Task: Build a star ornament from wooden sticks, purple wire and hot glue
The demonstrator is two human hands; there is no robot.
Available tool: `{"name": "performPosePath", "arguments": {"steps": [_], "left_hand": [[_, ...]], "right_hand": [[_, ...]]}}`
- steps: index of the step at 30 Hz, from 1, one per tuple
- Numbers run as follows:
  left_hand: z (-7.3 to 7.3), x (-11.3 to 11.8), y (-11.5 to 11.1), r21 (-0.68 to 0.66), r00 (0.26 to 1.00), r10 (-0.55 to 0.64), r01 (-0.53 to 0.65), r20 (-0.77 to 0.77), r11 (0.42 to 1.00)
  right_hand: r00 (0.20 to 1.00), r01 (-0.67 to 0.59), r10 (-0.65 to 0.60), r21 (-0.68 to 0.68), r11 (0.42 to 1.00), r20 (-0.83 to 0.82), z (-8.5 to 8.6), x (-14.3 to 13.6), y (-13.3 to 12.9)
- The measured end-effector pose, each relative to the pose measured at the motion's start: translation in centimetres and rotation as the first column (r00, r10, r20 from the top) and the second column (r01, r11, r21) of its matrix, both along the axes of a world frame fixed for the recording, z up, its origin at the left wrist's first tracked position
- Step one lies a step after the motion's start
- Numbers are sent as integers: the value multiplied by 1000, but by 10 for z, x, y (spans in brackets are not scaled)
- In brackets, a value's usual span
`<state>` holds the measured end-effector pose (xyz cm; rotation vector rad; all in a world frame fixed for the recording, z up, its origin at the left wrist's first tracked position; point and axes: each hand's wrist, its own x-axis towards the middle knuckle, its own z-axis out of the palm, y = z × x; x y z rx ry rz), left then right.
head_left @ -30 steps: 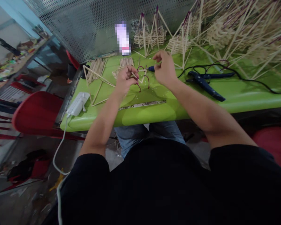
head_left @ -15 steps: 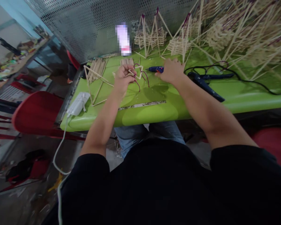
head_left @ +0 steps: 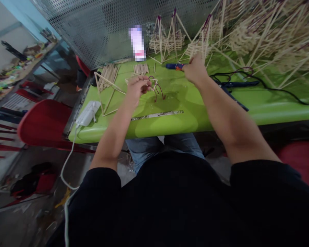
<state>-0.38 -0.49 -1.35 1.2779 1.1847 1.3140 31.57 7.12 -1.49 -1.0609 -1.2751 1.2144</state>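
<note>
My left hand (head_left: 136,86) is closed, its fingers pinching a small frame of thin wooden sticks (head_left: 154,82). Dark red cords (head_left: 159,92) hang from that frame in loose curves over the green table. To the right, my right hand (head_left: 196,69) wraps around a blue glue gun (head_left: 173,66) with an orange trigger; its nose points left, and my hand hides the handle. A larger triangular stick frame (head_left: 103,94) stands left of my left hand. Two bundles of sticks, a long one (head_left: 108,76) and a short one (head_left: 141,69), lie behind it.
Many stick structures with purple tied tops (head_left: 206,37) crowd the table's back right. A dark tool (head_left: 233,94) and a black cable (head_left: 278,91) lie at right. A white power strip (head_left: 89,113) sits at the left edge. A blurred phone-like screen (head_left: 137,43) leans on perforated metal (head_left: 100,31).
My right hand has raised the glue gun slightly, away from the stick frame. My left hand has turned the frame a little, and its cords have swung.
</note>
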Motion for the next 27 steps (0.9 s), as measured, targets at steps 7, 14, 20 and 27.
{"name": "performPosePath", "arguments": {"steps": [7,14,20,27], "left_hand": [[1,-3,0,12,999,40,-40,-2,999],[4,-2,1,45,996,88,-87,-18,995],[3,-1,3,89,994,95,-90,-51,992],[-1,-4,6,91,995,94,-95,19,991]], "right_hand": [[975,80,-113,-176,981,-190,27,5,-10],[974,119,-115,6,993,-195,34,-16,-37],[986,54,-25,174,983,-164,41,-27,-60],[991,56,-20,267,962,-133,32,-33,-54]]}}
